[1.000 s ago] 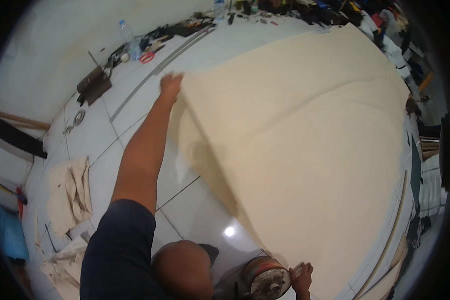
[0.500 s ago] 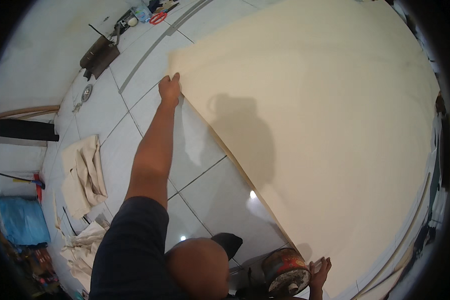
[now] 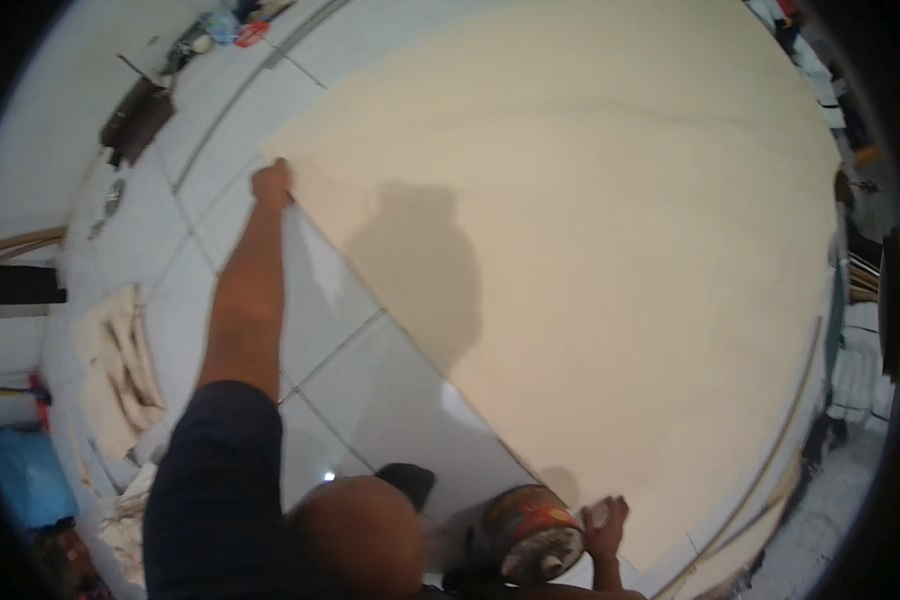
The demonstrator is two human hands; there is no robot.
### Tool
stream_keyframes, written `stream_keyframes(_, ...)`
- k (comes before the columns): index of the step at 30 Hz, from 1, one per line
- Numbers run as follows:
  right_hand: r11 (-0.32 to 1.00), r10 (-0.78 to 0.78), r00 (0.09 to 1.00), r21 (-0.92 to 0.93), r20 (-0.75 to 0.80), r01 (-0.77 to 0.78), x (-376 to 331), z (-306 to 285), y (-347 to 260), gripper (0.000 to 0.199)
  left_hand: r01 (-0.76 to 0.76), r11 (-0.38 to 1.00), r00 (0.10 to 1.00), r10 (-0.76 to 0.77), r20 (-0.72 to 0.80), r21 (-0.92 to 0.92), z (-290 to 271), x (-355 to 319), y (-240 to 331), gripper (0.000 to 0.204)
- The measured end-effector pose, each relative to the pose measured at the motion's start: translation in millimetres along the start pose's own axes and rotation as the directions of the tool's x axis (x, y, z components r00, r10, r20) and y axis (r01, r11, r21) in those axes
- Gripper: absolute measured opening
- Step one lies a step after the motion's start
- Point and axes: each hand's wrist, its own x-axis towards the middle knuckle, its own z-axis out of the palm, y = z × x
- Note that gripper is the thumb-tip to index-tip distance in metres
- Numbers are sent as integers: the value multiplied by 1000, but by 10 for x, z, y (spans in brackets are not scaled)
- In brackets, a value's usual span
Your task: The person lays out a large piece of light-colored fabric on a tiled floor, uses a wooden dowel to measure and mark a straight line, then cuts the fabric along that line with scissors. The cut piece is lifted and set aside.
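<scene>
**Large cream panel on tiled floor, both hands at its edge**

I log items outward from the big cream sheet (image 3: 610, 250), which lies flat over the white tiled floor (image 3: 360, 390) and fills most of my view.

- Right hand (image 3: 606, 522): at the sheet's near corner, fingers curled shut on a small pale object I cannot identify.
- Round tin (image 3: 532, 532): just beside that hand, off the sheet's near edge; red and dark printed band, pale open top.
- Left hand (image 3: 271, 184): arm stretched out, fingers closed on the sheet's left edge.
- Pale folded cloths (image 3: 115, 370): well left of the sheet.
- Blue bag or sheet (image 3: 25, 475): farther left of the sheet, beyond the cloths.
- Dark flat tool (image 3: 135, 115): beyond the sheet's far-left corner.
- Blue and red small packages (image 3: 232, 25): farthest, past that corner; shapes too blurred to tell.
</scene>
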Motion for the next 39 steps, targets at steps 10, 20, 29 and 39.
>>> stream_keyframes(10, 1000, -6, 1000, 0, 3, 6, 9, 25, -180, 64, 379, 667, 894, -444, 66, -642, -348, -190, 138, 39)
stream_keyframes(20, 1000, 16, 1000, -16, 12, -16, 18, -136, -182, 69, 138, 915, 908, -270, -320, -379, -140, -536, 357, 57)
stream_keyframes(29, 997, 55, 996, 65, -65, -50, -90, -16, -92, 65, -920, 388, 390, 908, 150, 47, 84, -3403, 1784, 76)
stream_keyframes(39, 999, 21, 946, -21, -323, -29, -146, 63, 232, 62, -932, 350, 361, 874, 327, 93, 362, -3428, 1734, 91)
